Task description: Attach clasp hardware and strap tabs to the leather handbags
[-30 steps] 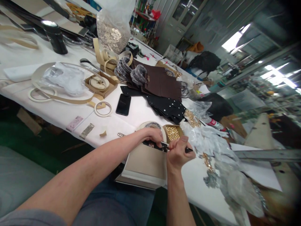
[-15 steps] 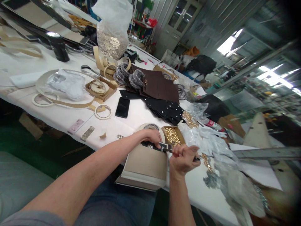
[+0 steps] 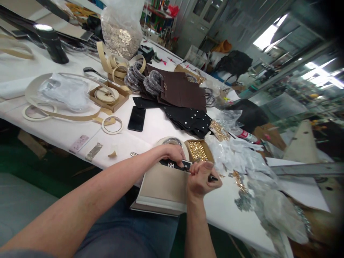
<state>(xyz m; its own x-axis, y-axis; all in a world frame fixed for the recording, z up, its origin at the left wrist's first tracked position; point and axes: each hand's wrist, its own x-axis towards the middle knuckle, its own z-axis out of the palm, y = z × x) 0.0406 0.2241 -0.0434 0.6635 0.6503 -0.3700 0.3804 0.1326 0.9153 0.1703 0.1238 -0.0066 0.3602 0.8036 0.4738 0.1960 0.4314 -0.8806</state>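
A beige box-shaped bag piece (image 3: 163,184) rests at the table's front edge, above my lap. Along its upper edge runs a black strip (image 3: 172,165) with small silver metal fittings. My left hand (image 3: 174,154) grips this strip, fingers closed and thumb near a fitting. Wrapped in my right hand (image 3: 202,179) is a screwdriver (image 3: 213,178); its dark handle end sticks out of the fist, while its tip is hidden close to the strip's right end. Right behind the hands sits a box of small gold metal pieces (image 3: 197,150), beside a white tape roll (image 3: 161,142).
A black phone (image 3: 137,118) lies mid-table, left of black studded pieces (image 3: 188,122) and stacked brown panels (image 3: 182,89). Tape rings (image 3: 112,125) are to the left. Plastic bags (image 3: 242,157) and loose gold parts (image 3: 239,181) lie right.
My right hand has moved slightly left, closer to my left hand, with the screwdriver still in it. The view has shifted a little; my left hand keeps its hold on the strip.
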